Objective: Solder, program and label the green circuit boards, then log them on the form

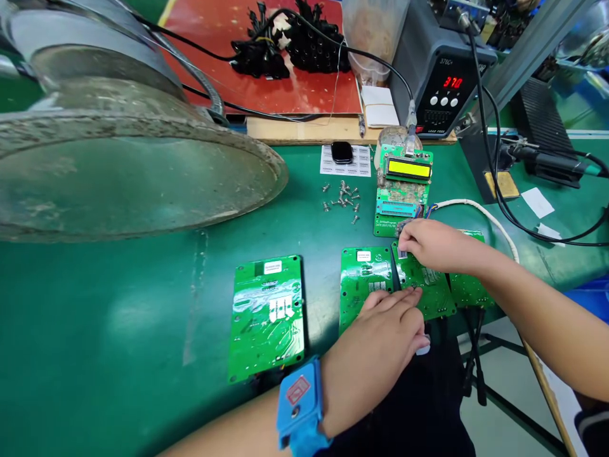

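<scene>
My left hand [380,336], with a blue wrist strap [301,403], lies palm down across two neighbouring green circuit boards. Its fingers are stretched out over the lower part of the left one [354,273] and onto the tilted right one [435,298]. A small white piece [423,346] shows by its thumb; whether it is held cannot be seen. My right hand [435,244] is closed in a pinch at the tilted board's upper left corner, just below the programmer board [403,190] with its lit yellow display. What the fingertips pinch is hidden. Coloured wires from a white cable [476,206] run close by.
Another circuit board [266,317] lies to the left, and one [471,282] sits under my right forearm. Loose screws [345,197] lie behind the boards. A soldering station [438,82] reads 370. A large fume hood [143,158] overhangs the left side. Black cables [495,146] loop at right.
</scene>
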Demonstrator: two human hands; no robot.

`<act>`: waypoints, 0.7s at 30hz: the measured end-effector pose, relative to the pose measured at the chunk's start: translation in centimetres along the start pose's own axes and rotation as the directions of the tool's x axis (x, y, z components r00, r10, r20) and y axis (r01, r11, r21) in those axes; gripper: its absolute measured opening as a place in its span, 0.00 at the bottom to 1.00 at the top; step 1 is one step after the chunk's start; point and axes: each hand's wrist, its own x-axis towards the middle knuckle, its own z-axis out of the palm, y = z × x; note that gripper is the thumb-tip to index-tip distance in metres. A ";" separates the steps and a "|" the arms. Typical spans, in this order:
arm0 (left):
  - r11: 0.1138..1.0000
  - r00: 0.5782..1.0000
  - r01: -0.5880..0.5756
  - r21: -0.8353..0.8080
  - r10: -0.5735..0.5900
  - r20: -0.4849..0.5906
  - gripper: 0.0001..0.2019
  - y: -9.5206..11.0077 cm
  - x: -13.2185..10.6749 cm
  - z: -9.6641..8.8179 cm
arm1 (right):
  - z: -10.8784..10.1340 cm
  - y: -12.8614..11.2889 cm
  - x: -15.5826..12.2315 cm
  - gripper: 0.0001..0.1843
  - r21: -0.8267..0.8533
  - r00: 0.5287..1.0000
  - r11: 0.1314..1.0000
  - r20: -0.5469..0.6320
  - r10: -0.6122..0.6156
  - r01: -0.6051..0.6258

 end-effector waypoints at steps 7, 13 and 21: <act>1.000 1.000 -0.005 -0.024 0.004 -0.009 0.06 0.0 0.1 -0.1 | 0.0 0.0 0.0 0.09 0.000 1.000 1.000 -0.011 -0.002 0.002; 0.998 1.000 0.012 -0.057 -0.012 -0.001 0.06 0.0 0.1 -0.3 | -0.1 -0.1 -0.1 0.09 0.002 1.000 1.000 -0.014 -0.013 0.013; 0.998 0.999 0.039 -0.058 -0.038 0.023 0.06 0.0 0.2 -0.5 | -0.2 -0.1 -0.1 0.10 0.002 1.000 1.000 -0.001 -0.005 0.005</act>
